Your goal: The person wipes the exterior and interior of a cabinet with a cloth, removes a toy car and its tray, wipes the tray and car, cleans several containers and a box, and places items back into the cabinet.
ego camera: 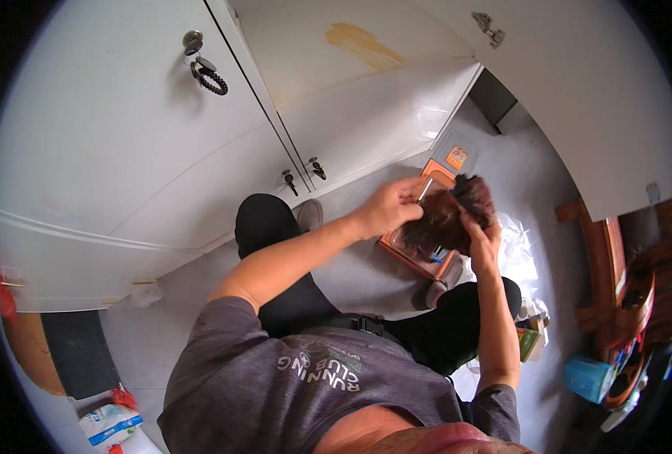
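Observation:
A dark reddish-brown bundle, furry or fibrous and partly blurred, is gripped in my right hand. More of the same dark material spreads leftward over an orange-rimmed box on the floor. My left hand is at the box's upper left side, its thumb and fingers curled near a bright, thin edge. Whether it pinches that edge or the dark material is unclear. Small blue items show in the lower part of the box. Beyond it lies a clear plastic piece bearing an orange label.
White cabinet doors stand ahead, with keys hanging from one lock. An open door reaches over the right side. Crumpled clear plastic lies right of the box. Wooden furniture and a blue pack are farther right.

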### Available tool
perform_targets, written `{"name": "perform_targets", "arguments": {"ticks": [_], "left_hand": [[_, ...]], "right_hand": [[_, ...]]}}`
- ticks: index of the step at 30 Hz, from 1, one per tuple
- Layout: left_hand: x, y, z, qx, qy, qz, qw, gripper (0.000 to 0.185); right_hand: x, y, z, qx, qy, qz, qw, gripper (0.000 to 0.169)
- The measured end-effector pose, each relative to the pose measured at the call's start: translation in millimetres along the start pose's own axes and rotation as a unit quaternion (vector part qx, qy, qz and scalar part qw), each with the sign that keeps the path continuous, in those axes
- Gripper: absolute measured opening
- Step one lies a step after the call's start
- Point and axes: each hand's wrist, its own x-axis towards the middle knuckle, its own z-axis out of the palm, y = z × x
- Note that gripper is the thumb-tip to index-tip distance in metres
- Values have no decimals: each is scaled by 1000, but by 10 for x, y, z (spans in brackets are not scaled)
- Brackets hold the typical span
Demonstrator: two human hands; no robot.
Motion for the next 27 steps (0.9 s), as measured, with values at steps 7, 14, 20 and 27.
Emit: {"name": "perform_targets", "arguments": {"ticks": [7,14,20,27], "left_hand": [[370,-127,-1190,146,168,-39,974,50],[400,304,-1169,284,106,-1,953,46],[290,403,-1406,327,87,-40,940,49],[173,209,-1448,422,35,-47,905,40]], "right_hand": [[1403,-980,968,-323,-8,-337,884,53],[3575,-659,1479,-511,-44,-400,760,52],[2587,-473,3167,-432,-268,-404,761,43],[2961,-623,3008,-487,-283,-282,776,33]]}}
